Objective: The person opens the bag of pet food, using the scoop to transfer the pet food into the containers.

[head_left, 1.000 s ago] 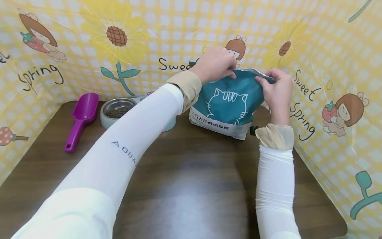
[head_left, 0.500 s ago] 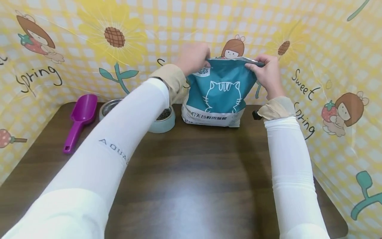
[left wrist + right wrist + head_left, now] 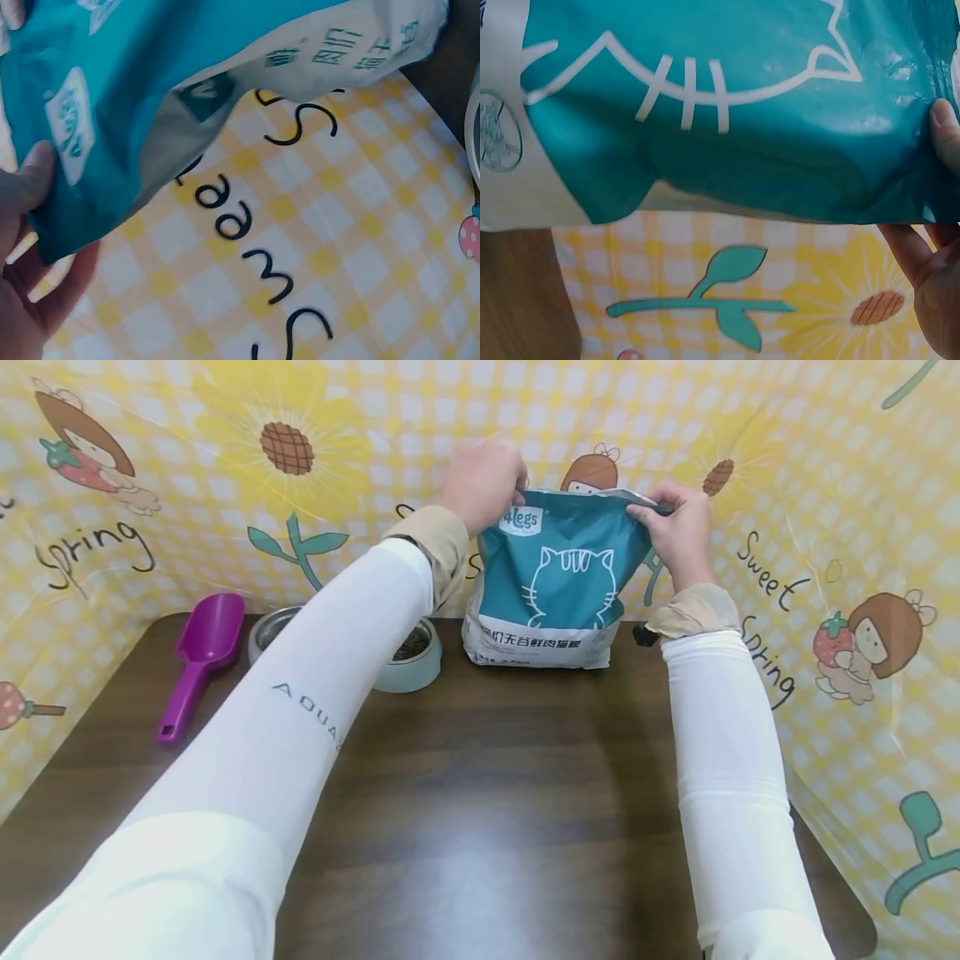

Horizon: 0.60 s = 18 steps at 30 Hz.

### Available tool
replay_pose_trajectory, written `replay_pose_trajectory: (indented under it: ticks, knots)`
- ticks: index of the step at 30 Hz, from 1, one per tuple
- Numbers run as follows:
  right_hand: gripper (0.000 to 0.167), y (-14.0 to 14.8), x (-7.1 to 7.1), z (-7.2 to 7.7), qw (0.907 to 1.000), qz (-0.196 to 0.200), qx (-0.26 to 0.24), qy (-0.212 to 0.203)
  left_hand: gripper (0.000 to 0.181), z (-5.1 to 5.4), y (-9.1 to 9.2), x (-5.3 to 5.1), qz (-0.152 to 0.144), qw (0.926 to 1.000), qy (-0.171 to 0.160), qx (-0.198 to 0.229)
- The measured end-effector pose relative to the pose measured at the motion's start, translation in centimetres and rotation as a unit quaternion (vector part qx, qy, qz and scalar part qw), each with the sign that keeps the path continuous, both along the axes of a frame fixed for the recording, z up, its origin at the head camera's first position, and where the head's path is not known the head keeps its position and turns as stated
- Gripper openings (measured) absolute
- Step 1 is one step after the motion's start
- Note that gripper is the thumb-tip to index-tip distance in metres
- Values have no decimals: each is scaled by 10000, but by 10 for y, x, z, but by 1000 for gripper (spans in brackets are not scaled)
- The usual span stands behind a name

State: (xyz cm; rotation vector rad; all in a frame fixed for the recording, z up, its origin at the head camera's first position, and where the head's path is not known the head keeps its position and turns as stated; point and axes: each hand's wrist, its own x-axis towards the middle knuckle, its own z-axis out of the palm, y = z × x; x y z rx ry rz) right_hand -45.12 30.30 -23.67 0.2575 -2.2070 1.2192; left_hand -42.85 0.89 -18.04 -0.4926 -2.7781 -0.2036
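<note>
A teal and white pet food bag (image 3: 555,589) with a white cat outline is upright at the back of the table. My left hand (image 3: 483,485) pinches its top left corner; in the left wrist view the thumb (image 3: 36,176) lies on the front and the other fingers are behind. At the top right corner, my right hand (image 3: 682,531) pinches the bag's edge between thumb and fingers. The top edge is stretched between both hands, with a silvery lining strip showing on the right. Whether the bag's base touches the table cannot be told.
Left of the bag stands a pale blue double bowl (image 3: 414,675) with brown kibble, partly hidden by my left arm. A purple scoop (image 3: 210,635) lies farther left on the wooden table (image 3: 480,777). A yellow checked cloth (image 3: 420,410) hangs behind and at the sides.
The bag's top has gone up and the bag has straightened, its logo coming into sight. My left hand has shifted left and up to the corner; the right hand has risen, still pinching.
</note>
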Motion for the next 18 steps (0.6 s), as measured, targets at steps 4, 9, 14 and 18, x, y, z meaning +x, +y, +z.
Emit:
replay_pose_trajectory:
  ticks: [4,9,14,18]
  knots:
    - [17,8,-4,0,9999,1,-65,-110,34,-2,-5,-3,65,9999,-86,73]
    - [19,15,-7,4,9996,-82,111,-257,31,-3,-13,-1,256,9992,-196,231]
    - [13,14,-8,2,9987,-99,89,-490,34,-10,-17,-4,224,9977,-190,616]
    - [5,17,-6,2,9971,-49,233,-726,35,-12,-28,-6,209,9909,-747,1103]
